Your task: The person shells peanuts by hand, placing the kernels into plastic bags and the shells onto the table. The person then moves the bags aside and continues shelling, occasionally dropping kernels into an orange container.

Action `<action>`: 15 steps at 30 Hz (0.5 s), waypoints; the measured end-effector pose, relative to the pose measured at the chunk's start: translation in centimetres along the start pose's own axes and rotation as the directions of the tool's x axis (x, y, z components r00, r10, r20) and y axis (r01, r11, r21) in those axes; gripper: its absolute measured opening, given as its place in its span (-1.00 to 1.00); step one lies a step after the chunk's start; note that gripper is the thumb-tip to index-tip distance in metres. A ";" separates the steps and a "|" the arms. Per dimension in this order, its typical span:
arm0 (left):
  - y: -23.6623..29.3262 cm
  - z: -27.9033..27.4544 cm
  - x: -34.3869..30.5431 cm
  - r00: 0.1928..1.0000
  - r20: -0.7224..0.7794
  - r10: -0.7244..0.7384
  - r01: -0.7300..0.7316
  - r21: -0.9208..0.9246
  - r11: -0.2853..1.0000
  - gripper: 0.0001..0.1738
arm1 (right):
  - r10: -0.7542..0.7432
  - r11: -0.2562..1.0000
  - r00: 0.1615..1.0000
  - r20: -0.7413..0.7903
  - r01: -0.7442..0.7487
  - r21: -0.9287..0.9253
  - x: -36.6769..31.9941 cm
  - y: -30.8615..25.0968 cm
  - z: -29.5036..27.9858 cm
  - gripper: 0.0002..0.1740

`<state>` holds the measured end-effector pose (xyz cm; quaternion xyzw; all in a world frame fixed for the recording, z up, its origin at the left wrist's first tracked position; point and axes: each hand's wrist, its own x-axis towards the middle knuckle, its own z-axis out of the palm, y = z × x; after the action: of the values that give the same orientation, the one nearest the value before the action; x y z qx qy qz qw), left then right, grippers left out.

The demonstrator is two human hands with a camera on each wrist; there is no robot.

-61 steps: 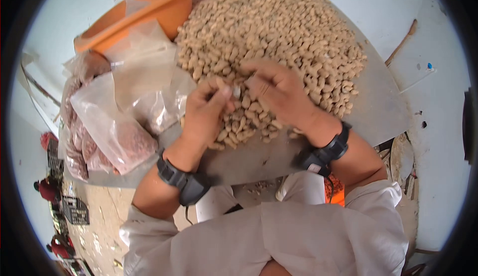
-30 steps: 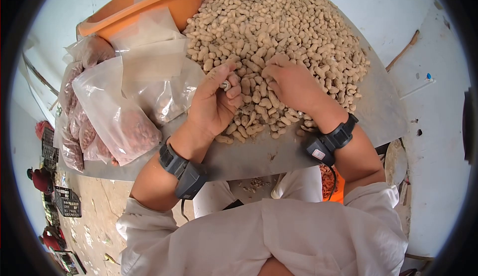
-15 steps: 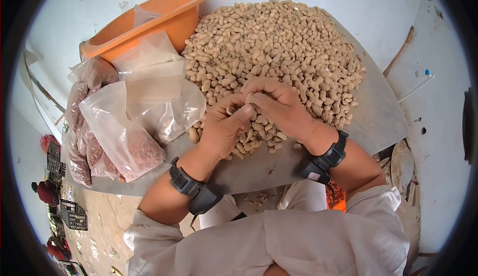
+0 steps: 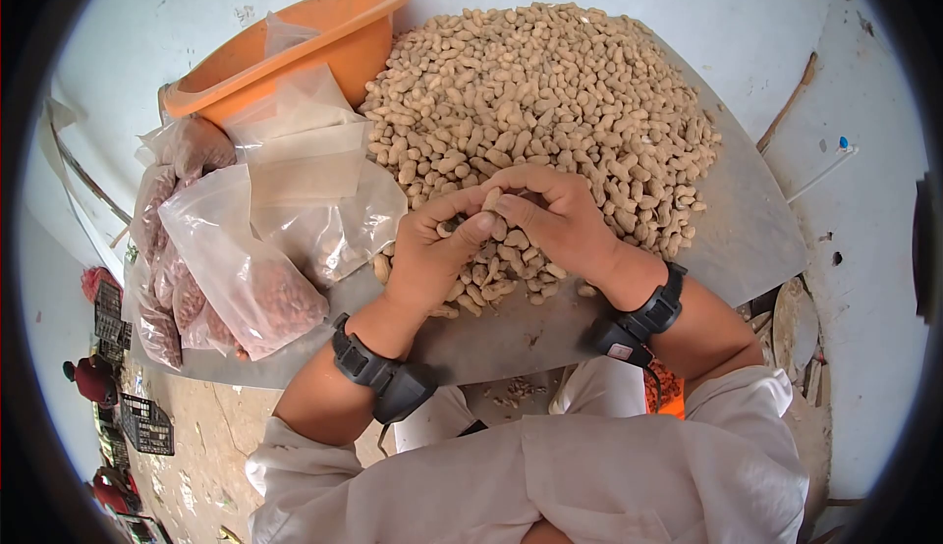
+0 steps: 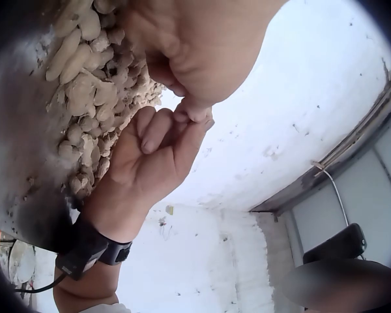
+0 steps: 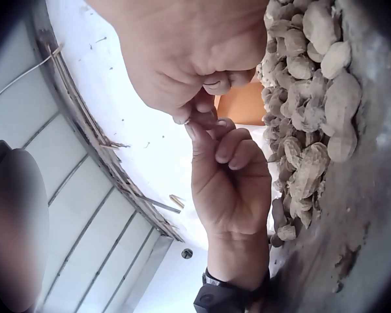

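Note:
Over the near part of a large heap of unshelled peanuts (image 4: 550, 82), my two hands meet fingertip to fingertip. A single peanut (image 4: 491, 199) is pinched between them. My left hand (image 4: 432, 254) holds it from the left with thumb and forefinger, and its other fingers are curled in toward the palm. From the other side my right hand (image 4: 570, 230) pinches it with thumb and forefinger. In the right wrist view the thumb tips of the left hand (image 6: 228, 186) and right hand (image 6: 189, 52) touch, and the fingers mostly hide the peanut.
Clear plastic bags of reddish kernels (image 4: 280, 289) lie at the left of the grey table (image 4: 747, 220). Behind them an orange basin (image 4: 285, 43) leans by the wall. An orange container (image 4: 668, 392) stands below the table. Black crates (image 4: 147, 424) and people are far left.
A second ago the hands were apart, the right one at the heap and the left one turned palm up. They have since come together at the peanut; over the last half second they barely moved.

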<state>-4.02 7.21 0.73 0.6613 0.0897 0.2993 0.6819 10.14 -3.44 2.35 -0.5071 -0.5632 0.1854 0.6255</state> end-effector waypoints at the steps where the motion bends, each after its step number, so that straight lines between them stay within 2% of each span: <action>1: 0.1 -0.1 0.0 0.999 0.012 -0.047 0.047 -0.067 0.997 -0.70 | -0.049 0.998 0.999 -0.007 0.049 -0.045 0.0 0.2 0.0 -0.80; 4: 0.6 0.1 0.0 1.000 -0.019 -0.020 0.021 0.095 0.995 -0.69 | -0.040 0.999 0.999 -0.007 0.040 -0.002 0.0 0.5 0.1 -0.80; 7: 0.4 -0.1 0.1 0.995 -0.002 0.099 -0.093 0.318 0.943 -0.70 | 0.138 0.979 0.989 0.055 -0.144 0.143 -0.3 0.1 0.0 -0.80; 10: 0.6 -0.1 0.0 0.998 -0.012 0.055 -0.046 0.376 0.925 -0.71 | 0.141 0.984 0.989 0.048 -0.146 0.106 -0.4 0.1 0.0 -0.78; 13: 0.9 0.1 -0.1 0.998 0.045 0.042 -0.055 0.351 0.935 -0.74 | 0.075 0.992 0.997 0.027 -0.077 0.101 -0.5 0.3 0.4 -0.78; 15: 0.9 0.0 0.0 0.988 0.080 0.136 -0.157 0.443 0.883 -0.77 | 0.071 0.995 0.997 0.036 -0.073 0.062 -0.5 0.2 0.5 -0.79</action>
<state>-4.33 7.15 1.57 0.8122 0.0901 0.3057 0.4887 9.63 -3.60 1.86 -0.5037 -0.5490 0.2340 0.6246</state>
